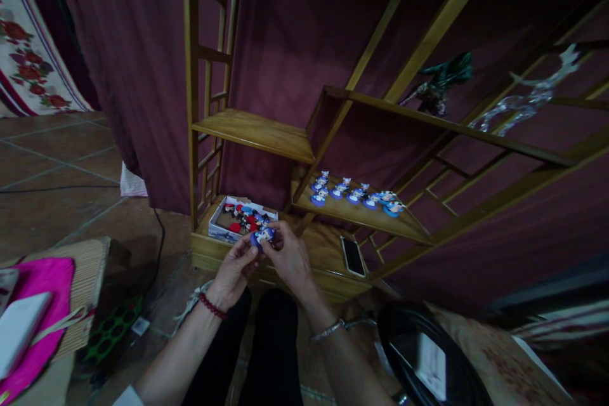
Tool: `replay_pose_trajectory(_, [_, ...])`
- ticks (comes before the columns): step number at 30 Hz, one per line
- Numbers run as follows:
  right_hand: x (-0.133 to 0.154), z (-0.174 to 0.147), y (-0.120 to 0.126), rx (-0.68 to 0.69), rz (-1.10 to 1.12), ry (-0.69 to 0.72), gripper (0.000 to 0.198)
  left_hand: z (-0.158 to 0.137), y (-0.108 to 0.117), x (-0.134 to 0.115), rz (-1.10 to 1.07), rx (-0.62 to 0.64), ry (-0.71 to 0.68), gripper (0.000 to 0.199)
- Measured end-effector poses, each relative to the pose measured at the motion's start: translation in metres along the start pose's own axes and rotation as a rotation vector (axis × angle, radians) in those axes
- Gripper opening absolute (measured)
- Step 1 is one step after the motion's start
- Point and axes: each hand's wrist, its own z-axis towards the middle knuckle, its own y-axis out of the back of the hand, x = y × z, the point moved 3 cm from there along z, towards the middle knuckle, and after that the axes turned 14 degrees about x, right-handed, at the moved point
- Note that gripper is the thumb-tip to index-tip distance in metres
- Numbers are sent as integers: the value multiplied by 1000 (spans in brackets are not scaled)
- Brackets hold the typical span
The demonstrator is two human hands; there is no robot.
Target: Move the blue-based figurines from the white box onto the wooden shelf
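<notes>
Between both hands, in front of the wooden shelf unit, is a small purple-and-white figurine (263, 236) on a round purple base. My left hand (238, 264) grips its base from the left with thumb and fingers. From the right, my right hand (289, 255) closes its thumb and fingers on the same figurine. Just behind my hands sits an open white cardboard box (223, 230) with several red, black and blue figurines (242, 217) lying in it. To the right, several similar figurines (354, 195) stand in rows on a raised wooden shelf (380, 223).
A phone (353, 256) lies on the lower wooden surface. Higher up stand a dark green ornament (445, 79) and a clear deer figure (528, 98). A black round seat (428, 355) is at lower right; a pink mat (47, 292) with a white box-like object (21, 330) lies left.
</notes>
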Motion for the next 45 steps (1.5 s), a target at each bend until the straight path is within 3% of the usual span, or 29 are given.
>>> replay_pose_trajectory(28, [13,0,11,105,-68,153,25,-4,-1,2,-93,28,51,23])
replay_pose_trajectory(45, [20,0,15,135,-54,223,30,-6,-2,4,-136,123,40,17])
